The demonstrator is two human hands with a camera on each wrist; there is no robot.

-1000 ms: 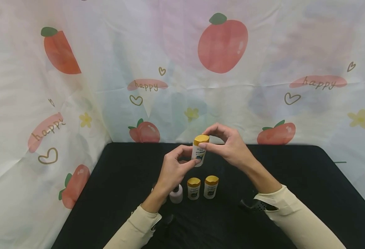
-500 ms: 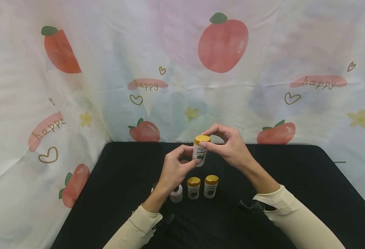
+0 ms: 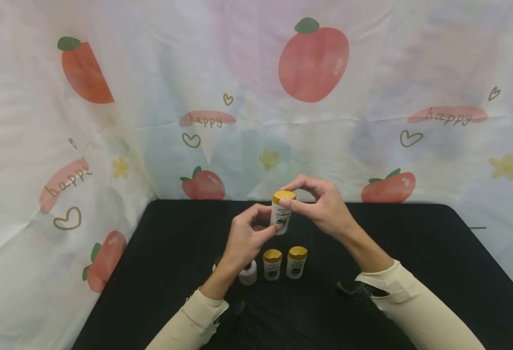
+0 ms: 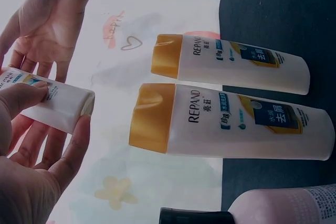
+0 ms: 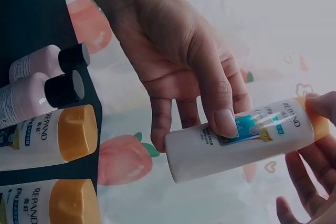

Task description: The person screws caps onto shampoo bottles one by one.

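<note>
My left hand (image 3: 247,236) grips the white body of a small shampoo bottle (image 3: 282,213), raised over the table with its gold cap upward. In the right wrist view, the left thumb (image 5: 224,121) presses across the blue label. With thumb and fingers, my right hand (image 3: 324,204) pinches the gold cap (image 5: 316,121). Two matching shampoo bottles, one on the left (image 3: 272,267) and one on the right (image 3: 296,265), stand upright below the hands, caps on.
A pink bottle with a black cap (image 3: 247,273) stands left of the white ones. Another pink bottle (image 5: 39,61) is mostly behind the left wrist in the head view. Behind the black table (image 3: 173,233) hangs a fruit-printed cloth (image 3: 247,63).
The held bottle has shifted very slightly to the right since a second ago. Both hands keep their hold, and the standing bottles stay put.
</note>
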